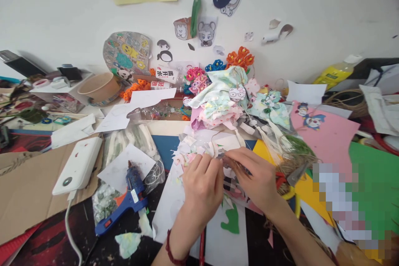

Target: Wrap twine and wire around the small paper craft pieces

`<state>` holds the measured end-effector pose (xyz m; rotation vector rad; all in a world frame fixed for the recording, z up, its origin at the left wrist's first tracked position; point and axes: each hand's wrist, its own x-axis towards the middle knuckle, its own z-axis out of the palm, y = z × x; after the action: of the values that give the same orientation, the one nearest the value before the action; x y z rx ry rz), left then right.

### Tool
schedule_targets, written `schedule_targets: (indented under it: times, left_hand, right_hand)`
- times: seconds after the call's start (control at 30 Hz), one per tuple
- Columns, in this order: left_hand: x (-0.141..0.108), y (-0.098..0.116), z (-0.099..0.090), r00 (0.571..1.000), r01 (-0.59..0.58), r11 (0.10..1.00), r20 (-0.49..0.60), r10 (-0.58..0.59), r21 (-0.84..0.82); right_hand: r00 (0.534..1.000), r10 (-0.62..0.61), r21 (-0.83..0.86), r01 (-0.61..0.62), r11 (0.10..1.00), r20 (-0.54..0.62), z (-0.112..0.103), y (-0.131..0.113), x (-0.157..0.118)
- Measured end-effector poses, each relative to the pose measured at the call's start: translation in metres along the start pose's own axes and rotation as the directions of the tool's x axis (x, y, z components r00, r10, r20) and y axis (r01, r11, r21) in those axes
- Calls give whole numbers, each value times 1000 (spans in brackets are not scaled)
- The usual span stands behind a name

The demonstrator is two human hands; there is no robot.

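Note:
My left hand (203, 181) and my right hand (254, 174) meet over the middle of the worktable, fingertips almost touching. Both are closed in a pinch. Between them shows a small greyish-brown bit, mostly covered by the fingers, and I cannot make out what it is. Below lies a sheet of white paper (171, 212) with a green felt scrap (230, 219) on it. Just beyond my left hand are pale pastel fabric scraps (188, 149). A blue glue gun (132, 199) rests to the left on another paper.
A white power bank (78, 166) with a cable sits on cardboard (28, 191) at left. Ahead are a pastel fabric bundle (218, 91), crocheted orange flowers (240, 58) and a round tan bowl (96, 87). Scissors (297, 174), twine (293, 156) and pink felt (327, 141) lie at right.

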<state>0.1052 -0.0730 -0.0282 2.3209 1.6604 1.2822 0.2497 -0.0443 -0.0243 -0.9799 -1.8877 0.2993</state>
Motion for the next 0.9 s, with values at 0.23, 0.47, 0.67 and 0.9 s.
schedule_targets:
  times: [0.23,0.47,0.67,0.9]
  left_hand:
    - [-2,1,-1,999,-12,994,42,17,-109]
    - [-1,0,-3,998,38,977,64,-25,-208]
    - [0,2,-5,992,109,948,92,-85,-298]
    - [-3,6,-4,999,36,951,-1,-38,-307]
  right_hand:
    - [979,-203,-62,204,977,12,0,8,-4]
    - [950,-311,-179,310,934,28,1,15,-11]
    - [917,-396,-212,378,901,-47,3,13,-8]
    - [945,-308,-86,300,950,-105,1,-5,0]
